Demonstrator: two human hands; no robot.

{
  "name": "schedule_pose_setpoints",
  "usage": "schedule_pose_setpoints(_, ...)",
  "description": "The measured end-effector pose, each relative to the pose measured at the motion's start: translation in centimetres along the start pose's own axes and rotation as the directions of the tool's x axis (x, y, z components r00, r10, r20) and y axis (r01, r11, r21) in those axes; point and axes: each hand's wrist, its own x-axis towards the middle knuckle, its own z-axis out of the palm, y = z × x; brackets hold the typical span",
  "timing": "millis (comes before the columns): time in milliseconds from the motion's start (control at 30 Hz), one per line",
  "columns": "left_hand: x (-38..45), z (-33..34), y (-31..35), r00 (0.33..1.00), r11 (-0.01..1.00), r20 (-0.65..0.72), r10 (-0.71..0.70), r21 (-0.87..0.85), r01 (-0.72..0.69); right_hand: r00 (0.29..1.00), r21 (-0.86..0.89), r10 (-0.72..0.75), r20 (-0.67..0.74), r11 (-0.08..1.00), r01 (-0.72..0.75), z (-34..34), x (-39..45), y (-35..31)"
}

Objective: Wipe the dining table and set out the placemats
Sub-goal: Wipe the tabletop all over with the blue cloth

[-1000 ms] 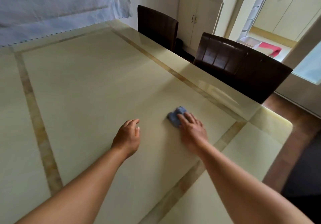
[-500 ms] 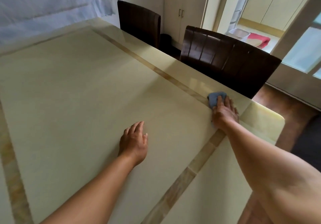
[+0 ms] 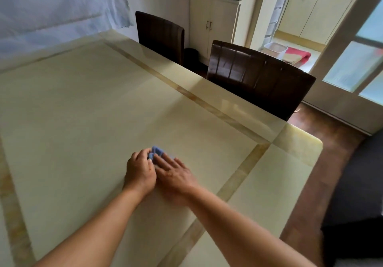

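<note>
A small blue cloth [image 3: 157,151] lies on the cream stone dining table [image 3: 87,109], mostly covered by my two hands. My right hand [image 3: 175,172] lies flat on the cloth with its fingers spread and pressing down. My left hand [image 3: 141,170] sits right beside it, touching it, with its fingertips curled onto the cloth's left edge. Only a folded corner of the cloth shows beyond the fingers. No placemats are in view.
Two dark brown chairs [image 3: 257,76] [image 3: 160,32] stand pushed in along the table's far side. The table's right corner [image 3: 300,142] drops to a brown wooden floor. A pale blue sheet [image 3: 51,7] hangs at the back left. A cabinet [image 3: 211,22] and an open doorway lie beyond.
My right hand has slid the cloth back from the table's right edge to the middle area. My left hand has moved right and closed onto the cloth.
</note>
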Motion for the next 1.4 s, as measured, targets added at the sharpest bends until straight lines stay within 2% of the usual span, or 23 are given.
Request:
schedule_pose_setpoints(133, -0.8, -1.1, -1.5, 0.996, 0.996, -0.033, -0.086, 0.007, 0.086, 0.985, 0.000, -0.171, -0.026, 0.985, 0.171, 1.5, -2.6, -3.6)
schedule_pose_setpoints(300, -0.7, -1.5, -2.0, 0.995, 0.996, -0.054, -0.085, -0.025, 0.084, 0.983, 0.009, -0.186, -0.007, 0.983, 0.186, 1.0, -1.7, -3.1)
schedule_pose_setpoints(433, 0.9, -1.7, -2.0, 0.999, 1.000, -0.037, 0.006, -0.014, -0.007, 1.000, 0.008, 0.007, 0.004, 1.000, -0.007, -1.0, 2.3, 0.7)
schedule_pose_setpoints(533, 2.3, -1.6, -2.5, 0.997, 0.997, 0.004, 0.071, 0.022, -0.071, 0.985, 0.016, 0.171, -0.039, 0.985, -0.170, -3.3, 5.2, 5.6)
schedule_pose_setpoints(767, 7.8, -0.7, -4.1, 0.995, 0.995, -0.049, 0.085, 0.051, -0.082, 0.868, 0.034, 0.463, -0.182, 0.885, -0.464, -8.0, 10.4, 16.4)
schedule_pose_setpoints(867, 10.3, -0.6, -4.4, 0.992, 0.995, -0.090, 0.091, 0.053, -0.087, 0.821, 0.025, 0.530, -0.211, 0.843, -0.537, -9.3, 12.3, 18.4)
schedule_pose_setpoints(967, 12.3, -0.4, -4.6, 0.991, 0.997, -0.119, 0.069, 0.033, -0.066, 0.802, 0.020, 0.568, -0.183, 0.818, -0.575, -10.3, 14.7, 18.9)
schedule_pose_setpoints(1133, 13.2, 0.4, -5.4, 0.982, 0.997, -0.172, 0.077, 0.024, -0.074, 0.857, -0.033, 0.491, -0.152, 0.865, -0.501, -10.4, 19.0, 17.6)
schedule_pose_setpoints(1267, 13.4, 0.3, -5.3, 0.984, 0.998, -0.168, 0.061, 0.008, -0.060, 0.948, -0.070, 0.287, -0.139, 0.952, -0.298, -8.3, 20.7, 13.8)
schedule_pose_setpoints(1400, 13.7, -0.6, -5.0, 0.993, 0.997, -0.106, 0.050, -0.052, -0.056, 0.993, -0.064, 0.077, -0.092, 0.994, -0.083, -5.5, 20.7, 8.2)
